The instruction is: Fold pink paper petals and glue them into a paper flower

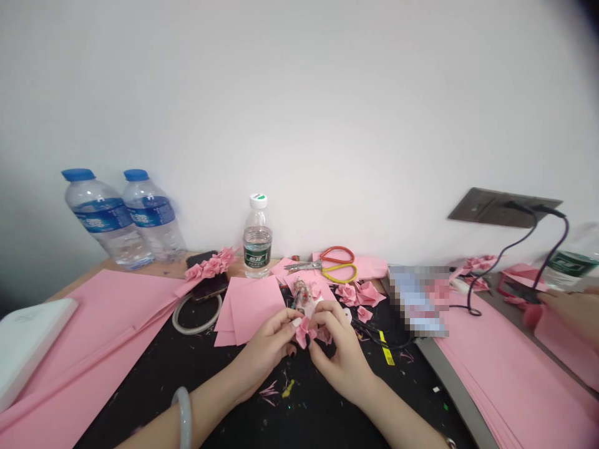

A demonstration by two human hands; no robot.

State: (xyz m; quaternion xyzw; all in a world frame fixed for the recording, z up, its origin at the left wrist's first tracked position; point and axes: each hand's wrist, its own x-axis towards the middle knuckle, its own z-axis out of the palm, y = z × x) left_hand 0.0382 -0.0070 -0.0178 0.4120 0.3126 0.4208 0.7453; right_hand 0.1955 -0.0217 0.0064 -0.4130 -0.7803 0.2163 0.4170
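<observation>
Between my two hands is a small pink paper flower (303, 332), held just above the black table top. My left hand (274, 337) pinches it from the left with thumb and fingers. From the other side, the fingertips of my right hand (337, 343) close on its petals. Finished-looking pink paper flowers (367, 293) lie just beyond my right hand. Scissors (339, 267) with one red and one yellow handle rest behind the hands, blades pointing left. Square pink paper sheets (257, 305) lie left of the flower.
A small water bottle (258, 240) stands by the wall, and two large bottles (100, 218) lean at the left. A roll of tape (180, 318) lies before a phone. Large pink sheets (510, 368) cover the right side, where another person's hand (573, 312) shows. Cables (503, 249) hang from the socket.
</observation>
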